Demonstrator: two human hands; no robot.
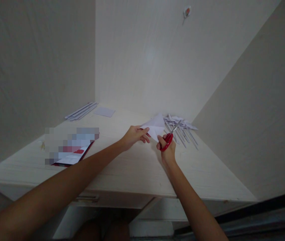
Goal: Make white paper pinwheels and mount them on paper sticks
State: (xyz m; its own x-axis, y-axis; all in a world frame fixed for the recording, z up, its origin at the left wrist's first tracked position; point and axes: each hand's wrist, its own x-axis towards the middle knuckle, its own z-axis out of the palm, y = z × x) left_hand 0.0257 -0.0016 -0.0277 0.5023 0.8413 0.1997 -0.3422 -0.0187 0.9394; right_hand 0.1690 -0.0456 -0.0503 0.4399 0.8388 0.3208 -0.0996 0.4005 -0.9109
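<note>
My left hand pinches the left corner of a folded white sheet of paper and holds it just above the pale wooden desk. My right hand grips red-handled scissors. Their metal blades point up and to the right, along the paper's right edge. A heap of thin cut paper strips lies on the desk just right of the scissors.
A red-edged booklet lies at the desk's left. Several folded paper strips and a small white sheet rest at the back left near the wall corner. Walls close the desk on three sides. A drawer handle sits under the front edge.
</note>
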